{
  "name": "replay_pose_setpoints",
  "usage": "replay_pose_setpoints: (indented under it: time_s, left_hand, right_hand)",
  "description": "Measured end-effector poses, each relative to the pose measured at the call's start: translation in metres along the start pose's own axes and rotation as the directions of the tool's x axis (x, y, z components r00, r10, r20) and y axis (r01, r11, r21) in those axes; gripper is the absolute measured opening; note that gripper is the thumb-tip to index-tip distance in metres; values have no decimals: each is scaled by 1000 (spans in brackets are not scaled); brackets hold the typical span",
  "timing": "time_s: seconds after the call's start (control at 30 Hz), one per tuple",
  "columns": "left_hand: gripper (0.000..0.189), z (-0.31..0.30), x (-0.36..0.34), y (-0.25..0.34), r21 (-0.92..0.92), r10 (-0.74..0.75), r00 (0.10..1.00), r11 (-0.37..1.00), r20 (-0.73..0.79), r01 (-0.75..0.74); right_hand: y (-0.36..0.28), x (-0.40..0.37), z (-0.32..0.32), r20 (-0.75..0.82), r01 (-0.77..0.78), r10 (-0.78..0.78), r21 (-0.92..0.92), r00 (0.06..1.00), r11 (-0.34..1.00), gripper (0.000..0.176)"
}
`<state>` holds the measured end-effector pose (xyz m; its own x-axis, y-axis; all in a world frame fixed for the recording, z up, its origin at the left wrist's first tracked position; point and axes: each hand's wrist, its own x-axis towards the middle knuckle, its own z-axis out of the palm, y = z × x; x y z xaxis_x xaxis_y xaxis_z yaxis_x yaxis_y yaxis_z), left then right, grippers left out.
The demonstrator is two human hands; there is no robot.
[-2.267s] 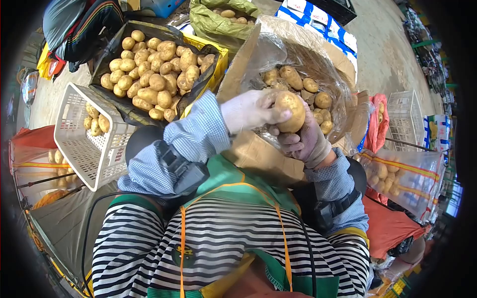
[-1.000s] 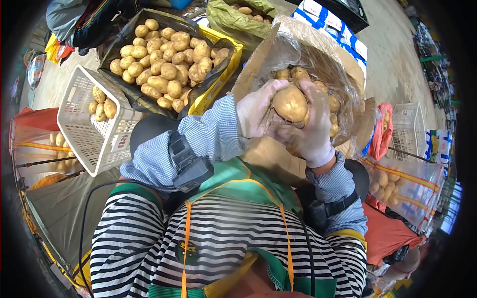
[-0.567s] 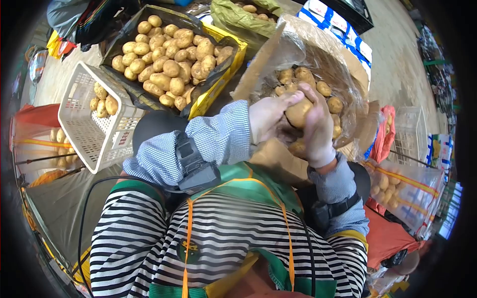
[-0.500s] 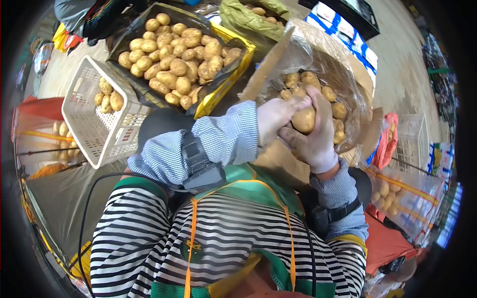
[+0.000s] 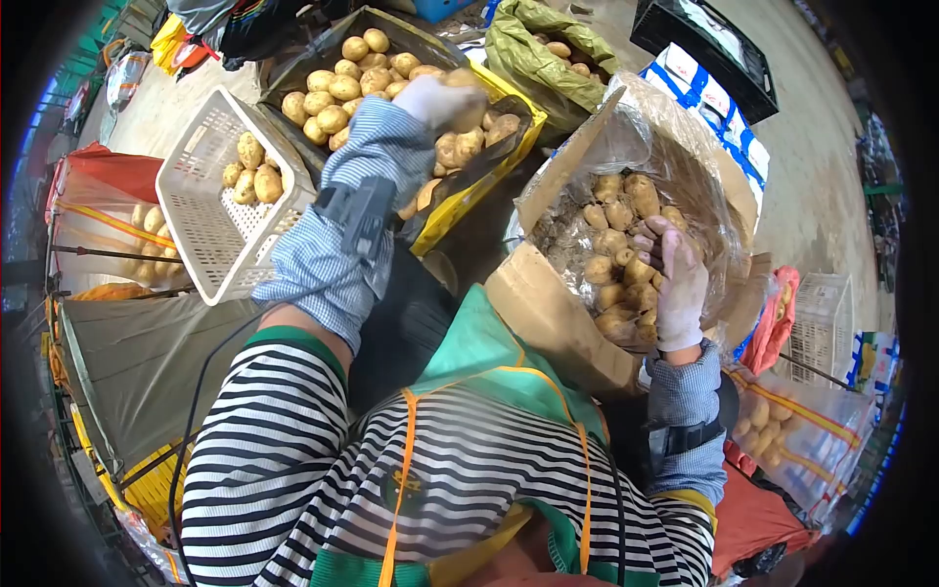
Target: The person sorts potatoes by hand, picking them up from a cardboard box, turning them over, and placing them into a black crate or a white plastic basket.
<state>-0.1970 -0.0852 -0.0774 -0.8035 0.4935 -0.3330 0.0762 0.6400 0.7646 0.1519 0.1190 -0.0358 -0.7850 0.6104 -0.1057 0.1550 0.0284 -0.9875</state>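
Note:
My left hand, in a pale glove, is over the yellow-edged crate with its dark liner. It holds a potato blurred by motion, above the many potatoes lying there. My right hand, also gloved, is inside the cardboard box lined with clear plastic. Its fingers are apart and slightly bent, over or touching the soil-dusted potatoes; nothing shows in its grasp.
A white plastic basket holding several potatoes stands at the left. Behind the box are a green sack of potatoes and a black crate. Clear bags of potatoes lie at both sides.
Both hands were together around a large potato over the box. My left hand has moved left to the crate with a potato; my right hand has lowered among the box's potatoes.

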Motion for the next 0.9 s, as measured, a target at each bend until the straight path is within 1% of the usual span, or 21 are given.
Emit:
replay_pose_setpoints:
  time_s: [0.03, 0.07, 0.1, 0.17, 0.23, 0.27, 0.3, 0.33, 0.37, 0.43, 0.47, 0.5, 0.53, 0.57, 0.6, 0.67, 0.7, 0.77, 0.8, 0.83, 0.9]
  left_hand:
    - [60, -9, -6, 3, 148, -139, 989, 978, -41, 144]
    - [68, -15, 2, -21, 254, 160, 977, 948, 140, -192]
    - [68, -10, 14, -41, 252, 163, 975, 947, 154, -198]
    - [72, -3, -21, -12, 453, 98, 975, 892, -198, 2]
    - [66, 5, -7, -9, 411, 102, 966, 912, -239, 5]
    - [63, 12, -25, 14, 158, 220, 955, 969, -201, -190]
    - [61, 16, -49, 40, -113, 331, 921, 927, -204, -358]
    - [58, 25, -54, 53, -196, 401, 894, 877, -201, -438]
    - [56, 33, -60, 64, -275, 463, 862, 818, -208, -506]
    - [44, 47, -88, 89, -530, 465, 883, 733, -66, -426]
    - [42, 50, -102, 104, -461, 494, 868, 760, -46, -457]
    - [40, 55, -110, 114, -388, 520, 854, 782, -25, -488]
    - [39, 62, -110, 115, -273, 556, 828, 787, -76, -554]
    - [42, 62, -109, 117, -186, 576, 817, 801, -20, -569]
    - [42, 65, -106, 116, -186, 571, 821, 805, -17, -564]
    - [43, 69, -98, 113, -189, 577, 816, 800, -17, -570]
    - [43, 68, -95, 111, -188, 566, 824, 808, -17, -559]
    - [43, 65, -92, 108, -265, 533, 845, 822, 44, -505]
    - [42, 66, -88, 104, -188, 557, 831, 816, 6, -546]
    - [42, 66, -84, 102, -190, 549, 836, 822, 10, -537]
    - [41, 67, -83, 99, -213, 511, 859, 841, 18, -496]
  right_hand:
    - [-1, 1, -1, -4, -1, 1, -1, 1000, 1000, 43]
    - [-2, 1, -1, -8, -17, 16, -15, 1000, 1000, 41]
    - [-2, 2, -2, -15, -35, 35, -30, 999, 999, 39]
    - [0, 12, -8, -80, -40, 34, -83, 996, 996, 38]
    - [1, 24, -22, -100, 18, -53, -324, 994, 946, 37]
    - [6, 31, -31, -125, -7, -39, -347, 991, 938, 37]
    - [16, 40, -37, -112, -70, 42, -265, 993, 962, 39]
    - [28, 47, -41, -87, -133, 119, -177, 989, 975, 42]
    - [42, 51, -40, -96, -146, 129, -188, 987, 971, 42]
    - [75, 58, -31, -39, -5, -11, -394, 999, 919, 52]
    - [90, 69, -43, 36, -103, 143, -526, 989, 844, 67]
    - [103, 81, -53, 43, -108, 154, -534, 987, 839, 67]
    - [117, 93, -62, -8, -197, 261, -681, 965, 705, 69]
    - [128, 103, -68, -72, -264, 349, -800, 934, 539, 71]
    - [136, 109, -71, -57, -253, 355, -805, 933, 536, 71]
    - [157, 113, -78, -175, -283, 449, -941, 876, 186, 69]
    - [176, 114, -83, -165, -275, 457, -943, 874, 186, 69]
    - [208, 111, -89, -56, -43, 414, -998, 909, -40, 66]
    - [208, 112, -86, -9, 34, 469, -996, 883, -83, 78]
    - [208, 116, -82, -6, 38, 478, -996, 878, -83, 78]
    - [213, 133, -77, -53, 64, 644, -986, 763, -156, 81]
